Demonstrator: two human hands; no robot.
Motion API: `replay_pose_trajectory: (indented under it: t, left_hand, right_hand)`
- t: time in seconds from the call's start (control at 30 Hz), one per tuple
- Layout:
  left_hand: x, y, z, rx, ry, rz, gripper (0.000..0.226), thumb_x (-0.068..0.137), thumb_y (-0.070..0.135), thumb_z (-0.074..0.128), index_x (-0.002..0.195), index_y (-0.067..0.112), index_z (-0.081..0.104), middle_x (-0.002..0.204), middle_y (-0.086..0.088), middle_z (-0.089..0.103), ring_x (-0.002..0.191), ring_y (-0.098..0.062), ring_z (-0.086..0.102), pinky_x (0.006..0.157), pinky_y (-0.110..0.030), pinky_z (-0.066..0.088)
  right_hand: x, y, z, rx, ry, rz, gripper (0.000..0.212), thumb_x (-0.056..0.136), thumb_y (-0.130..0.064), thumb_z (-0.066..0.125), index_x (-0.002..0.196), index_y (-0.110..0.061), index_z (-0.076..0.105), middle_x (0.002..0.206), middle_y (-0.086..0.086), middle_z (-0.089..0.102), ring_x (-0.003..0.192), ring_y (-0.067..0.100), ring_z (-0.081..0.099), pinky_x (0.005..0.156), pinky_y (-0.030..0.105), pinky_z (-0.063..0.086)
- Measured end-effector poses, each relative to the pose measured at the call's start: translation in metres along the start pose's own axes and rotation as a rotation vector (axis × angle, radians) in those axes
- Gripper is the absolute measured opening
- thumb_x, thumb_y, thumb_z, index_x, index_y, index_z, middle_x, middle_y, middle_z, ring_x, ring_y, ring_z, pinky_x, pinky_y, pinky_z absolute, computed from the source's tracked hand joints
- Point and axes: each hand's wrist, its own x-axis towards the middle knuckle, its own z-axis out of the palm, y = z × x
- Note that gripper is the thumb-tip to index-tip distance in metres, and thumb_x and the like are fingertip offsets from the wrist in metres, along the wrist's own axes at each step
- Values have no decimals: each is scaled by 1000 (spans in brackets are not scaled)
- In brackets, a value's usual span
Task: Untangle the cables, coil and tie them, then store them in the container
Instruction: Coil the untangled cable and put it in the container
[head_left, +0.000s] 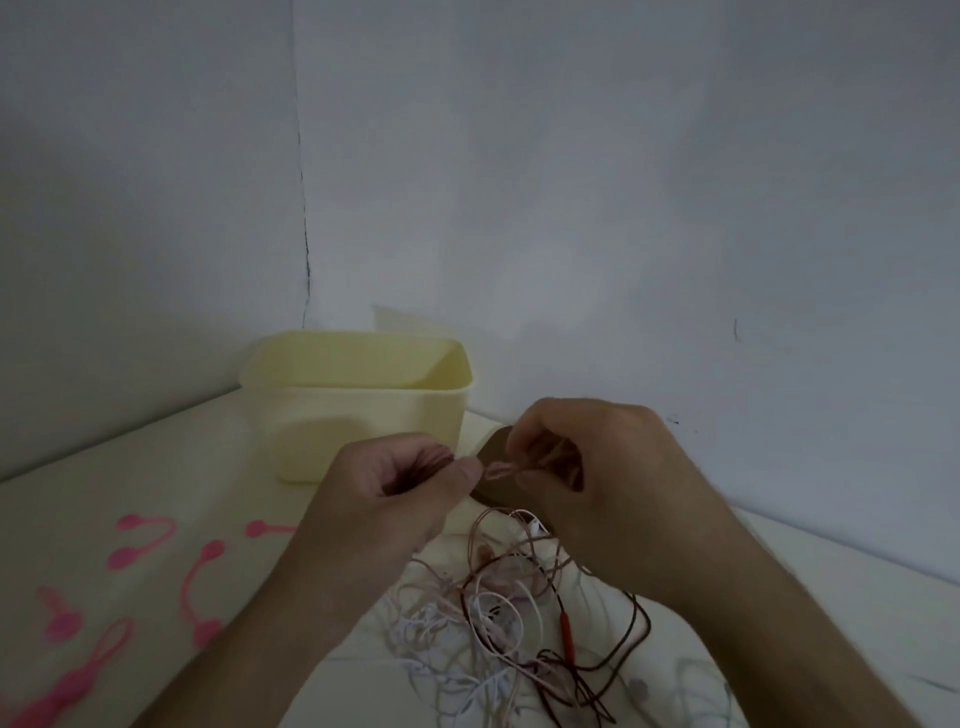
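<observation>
Cables lie in a loose tangle on the pale surface, pink, white and dark brown strands crossing under the wrists. Above the heap the left hand pinches a pink cable between thumb and curled fingers, and the right hand grips the same strand just beside it (fingers curled round it). The cream container stands open just behind the hands, against the wall. Several pink ties lie scattered to the left, apart from the tangle
</observation>
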Motion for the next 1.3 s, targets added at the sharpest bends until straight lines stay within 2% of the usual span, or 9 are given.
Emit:
replay_pose_trajectory:
  t: [0.47,0.6,0.7,0.83,0.93,1.0,1.1,1.17,1.3]
  left_hand:
    - [14,-1,-14,-351,206,-21,45,93,5,64,54,9,43,48,-2,28,47,-19,25,54,-35,24]
    - [17,-1,-19,-469,173,-65,52,94,16,61,44,21,49,51,-1,21,45,-15,24,56,-37,19]
    - [19,-6,-24,-528,179,-128,53,93,21,63,46,20,38,51,0,18,44,-14,26,54,-35,20]
    - [20,-13,-24,-584,194,-165,52,92,18,63,50,22,34,49,5,18,41,-12,25,47,-29,24]
    - [19,-10,-23,-568,162,-156,49,90,16,62,50,21,34,49,4,17,42,-13,24,49,-33,22]
    - [16,-6,-19,-525,135,-137,46,86,16,64,49,19,36,50,1,16,44,-15,22,50,-35,20]
    - [11,-1,-9,-446,84,-83,45,85,11,64,51,8,36,49,-1,19,48,-18,25,54,-39,19]
    - [7,-1,-4,-402,33,-73,42,85,10,66,55,3,37,49,-2,23,50,-19,26,58,-43,18]
    - [2,-2,1,-338,-93,-91,38,82,6,76,62,-8,48,49,-2,31,48,-18,28,49,-29,26]
  right_hand:
    - [-2,36,-61,407,378,238,17,97,-18,71,81,-19,77,65,-2,66,54,14,52,54,34,43]
    - [0,50,-91,1004,451,353,36,103,-16,60,68,-7,62,61,1,28,51,16,22,48,30,20]
    - [1,63,-109,1279,529,434,32,101,-17,53,70,-16,46,57,-2,32,49,14,15,43,27,14]
    - [-6,85,-123,1283,787,506,32,100,-18,52,70,-22,40,55,-6,39,44,13,20,40,27,18]
    - [-13,98,-116,866,874,573,32,96,-20,57,64,-19,51,58,-2,48,41,13,33,47,27,25]
    - [-16,104,-99,303,615,649,31,96,-23,63,66,-15,67,63,5,60,56,22,54,61,32,38]
    - [-20,80,-68,-219,-64,691,26,100,-36,68,114,-15,74,120,12,74,104,28,65,84,32,46]
    - [-19,58,-53,-228,-302,593,60,98,-41,70,150,-18,52,153,5,56,130,21,56,96,27,43]
    - [-11,3,-20,42,-234,67,78,102,-10,60,164,-39,24,166,-18,28,147,-6,28,112,2,22]
